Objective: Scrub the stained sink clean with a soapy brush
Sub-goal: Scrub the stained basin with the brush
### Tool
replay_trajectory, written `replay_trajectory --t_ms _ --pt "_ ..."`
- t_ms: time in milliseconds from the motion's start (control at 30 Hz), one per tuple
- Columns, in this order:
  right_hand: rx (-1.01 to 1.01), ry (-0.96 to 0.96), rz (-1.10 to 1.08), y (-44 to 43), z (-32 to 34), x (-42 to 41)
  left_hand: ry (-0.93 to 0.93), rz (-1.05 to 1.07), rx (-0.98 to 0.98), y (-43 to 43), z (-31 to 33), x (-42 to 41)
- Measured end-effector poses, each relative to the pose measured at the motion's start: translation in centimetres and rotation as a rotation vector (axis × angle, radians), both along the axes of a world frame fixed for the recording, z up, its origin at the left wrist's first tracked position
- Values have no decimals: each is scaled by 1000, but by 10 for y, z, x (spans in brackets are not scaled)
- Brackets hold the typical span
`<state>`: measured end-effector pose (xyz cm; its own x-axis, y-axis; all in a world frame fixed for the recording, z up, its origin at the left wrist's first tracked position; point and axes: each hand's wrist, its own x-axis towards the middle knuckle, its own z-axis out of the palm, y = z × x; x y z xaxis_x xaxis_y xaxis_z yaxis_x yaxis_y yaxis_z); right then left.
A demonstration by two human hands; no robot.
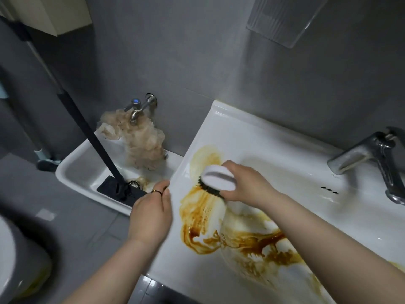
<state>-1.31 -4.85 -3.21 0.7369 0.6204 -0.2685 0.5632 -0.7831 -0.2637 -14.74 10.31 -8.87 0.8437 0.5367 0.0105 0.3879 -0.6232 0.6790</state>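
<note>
White ceramic sink (241,139), wide and shallow, fills the view from 3 to 6 o'clock and is streaked with brown stains. The right hand (247,183) is clenched around a white oval plastic scrub brush with dark bristles (217,178). Its fingers wrap over the brush's back, and the bristles press down on the sink's flat left shoulder, at about 10 o'clock of the basin. A pale yellow smear (208,156) lies just beyond the brush toward 11 o'clock. The heaviest dark brown stain (252,244) pools toward 5 o'clock from the brush, near the front edge. What looks like thin white foam sits just beside the bristles on that side. The left hand (151,213), wearing a gold ring, is at the sink's left rim at 9 o'clock with its fingers curled. Motion blur hides whether it grasps anything or touches the rim. A chrome lever faucet (361,154) stands at 3 o'clock, well apart from the brush. To do this step well, it seems best to hold the bristles flat rather than on edge and press firmly. Short overlapping strokes from the pale outer smears inward toward the dark pool should push loosened dirt down into the basin, not over the rim. The dark patch probably needs more soap and repeated passes. The free hand could brace on the rim for steadiness. Wet glazed ceramic is likely slippery, so a sure grip on the brush matters.
</note>
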Motion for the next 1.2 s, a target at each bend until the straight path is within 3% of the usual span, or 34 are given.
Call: replay_trajectory --t_ms 133,333,500,667,767,867,1033,1200 --pt "85 -20 -246 10 7 32 -15 -6 9 -1 0 0" --pt "9 48 15 -6 -2 -3 -15 -4 -1 -1 2 0" --pt "126 28 -226 -2 4 26 -10 10 12 -2 0 0" --pt "-31 128 93 -8 6 -18 14 13 -9 -2 3 -1" --pt "-70 73 29 -10 11 -7 22 13 -7 -2 2 -2" --pt "13 22 -67 12 10 3 42 8 -7 -4 4 -7" --pt "-86 154 202 -7 9 -40 79 21 40 -13 9 -37" --pt "0 81 102 -3 11 -22 93 111 50 -34 9 -53"
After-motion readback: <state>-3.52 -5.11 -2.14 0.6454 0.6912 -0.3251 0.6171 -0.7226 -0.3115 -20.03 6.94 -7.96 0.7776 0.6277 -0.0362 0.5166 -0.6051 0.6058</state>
